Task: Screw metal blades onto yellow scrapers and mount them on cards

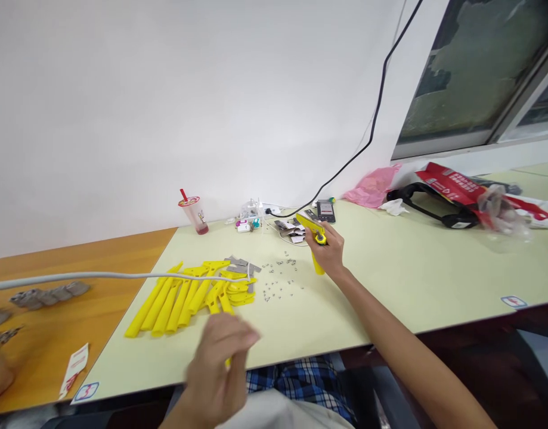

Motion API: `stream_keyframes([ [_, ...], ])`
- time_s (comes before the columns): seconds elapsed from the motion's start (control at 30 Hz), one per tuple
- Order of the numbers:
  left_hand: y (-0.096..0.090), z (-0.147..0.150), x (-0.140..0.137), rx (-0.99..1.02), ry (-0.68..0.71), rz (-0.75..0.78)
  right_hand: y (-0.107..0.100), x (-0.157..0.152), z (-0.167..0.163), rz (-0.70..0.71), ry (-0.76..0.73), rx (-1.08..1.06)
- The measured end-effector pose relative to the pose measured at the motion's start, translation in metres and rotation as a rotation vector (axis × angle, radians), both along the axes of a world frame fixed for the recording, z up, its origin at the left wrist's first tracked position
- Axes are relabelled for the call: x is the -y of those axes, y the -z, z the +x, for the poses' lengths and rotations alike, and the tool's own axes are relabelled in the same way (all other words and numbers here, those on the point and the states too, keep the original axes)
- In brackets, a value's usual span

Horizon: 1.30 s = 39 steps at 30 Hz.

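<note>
The right hand (328, 247) is closed around a yellow tool (310, 224), raised above the table (390, 274), just beyond the scatter of small metal pieces (278, 283). The tool's head slants up to the left and its handle end points down below the fingers. A firm grip with the thumb side taking the load seems right here, as a loose hold could let the head turn.

The left hand (217, 363) is blurred over the near edge with its fingers curled; a sliver of yellow shows by them, but I cannot tell whether they pinch it or it lies behind. To work well, the 2 hands should probably come together over the bare patch, so that a dropped piece stays easy to find.

The metal pieces look tiny, so picking up 1 at a time between thumb and fingertip is likely surest. The gray plates (242, 265) may have sharp edges: best held flat. The pale cable (121, 275) crosses the yellow handles (179, 304) and could snag a sleeve or wrist.
</note>
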<state>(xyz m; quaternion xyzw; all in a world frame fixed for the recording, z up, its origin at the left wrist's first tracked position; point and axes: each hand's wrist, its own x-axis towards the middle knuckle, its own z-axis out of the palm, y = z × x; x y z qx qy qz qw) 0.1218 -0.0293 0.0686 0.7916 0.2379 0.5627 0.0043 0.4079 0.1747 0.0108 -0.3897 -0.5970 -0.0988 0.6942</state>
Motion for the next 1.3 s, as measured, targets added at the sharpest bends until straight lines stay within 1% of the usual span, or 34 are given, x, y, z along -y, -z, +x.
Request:
stream_keyframes([
  [0.07, 0.007, 0.03, -0.038, -0.062, 0.075, -0.012, 0.001, -0.001, 0.0, 0.016, -0.01, -0.001],
  [0.1, 0.01, 0.045, -0.057, -0.091, 0.092, -0.05, 0.002, -0.001, 0.0, 0.027, -0.02, 0.0],
  [0.17, 0.016, 0.072, -0.095, -0.137, 0.065, -0.112, 0.003, -0.001, -0.001, 0.045, -0.043, 0.005],
  [0.23, 0.022, 0.092, -0.129, -0.226, 0.031, -0.13, 0.003, 0.0, -0.001, 0.05, -0.055, 0.01],
  [0.3, 0.027, 0.104, -0.156, -0.303, 0.012, -0.137, 0.003, 0.0, -0.001, 0.048, -0.061, 0.006],
  [0.4, 0.034, 0.113, -0.179, -0.374, 0.006, -0.144, 0.003, 0.0, -0.002, 0.041, -0.057, -0.025],
  [0.5, 0.037, 0.116, -0.185, -0.399, 0.023, -0.129, 0.0, 0.001, -0.005, 0.025, -0.04, -0.071],
  [0.63, 0.037, 0.114, -0.185, -0.369, 0.029, -0.098, -0.008, 0.003, -0.012, 0.001, -0.048, -0.095],
  [0.77, 0.032, 0.109, -0.184, -0.322, 0.01, -0.085, -0.017, 0.007, -0.02, -0.034, -0.091, -0.106],
  [0.93, 0.023, 0.101, -0.181, -0.304, 0.027, -0.106, -0.026, 0.011, -0.029, -0.132, -0.135, -0.137],
  [1.07, 0.021, 0.095, -0.178, -0.211, 0.108, -0.172, -0.034, 0.015, -0.035, -0.149, -0.222, -0.059],
  [1.17, 0.019, 0.089, -0.177, -0.1, 0.19, -0.264, -0.041, 0.019, -0.039, -0.208, -0.293, 0.049],
  [1.3, 0.016, 0.082, -0.174, 0.062, 0.243, -0.388, -0.052, 0.024, -0.047, -0.276, -0.375, 0.134],
])
